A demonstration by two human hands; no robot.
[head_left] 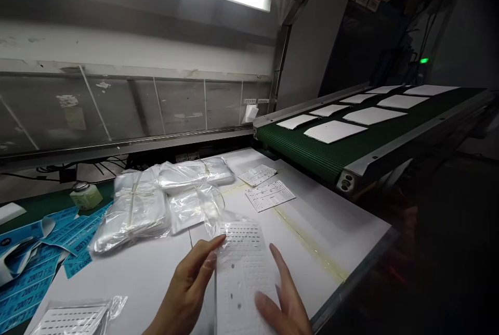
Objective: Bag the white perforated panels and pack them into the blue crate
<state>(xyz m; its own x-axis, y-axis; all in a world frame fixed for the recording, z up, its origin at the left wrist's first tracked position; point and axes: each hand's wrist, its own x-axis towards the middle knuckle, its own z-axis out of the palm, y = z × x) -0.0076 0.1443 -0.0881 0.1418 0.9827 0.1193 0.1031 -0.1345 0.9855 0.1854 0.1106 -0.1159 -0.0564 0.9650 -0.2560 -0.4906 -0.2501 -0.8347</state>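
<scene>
Both hands hold a white perforated sheet (241, 272) low over the white table (335, 220). A clear plastic bag (218, 215) trails off the sheet's far end. My left hand (187, 293) pinches the sheet's left edge with thumb and fingers. My right hand (283, 301) grips the right edge, thumb lying on top. Two small printed cards (268, 194) lie on the table beyond the sheet.
Bundles of clear bags (136, 207) lie at centre left, with blue labels (35, 267) and a small bottle (83, 194) further left. A bagged sheet (74, 317) sits at the near left. A green conveyor belt (331, 155) at right carries several white sheets.
</scene>
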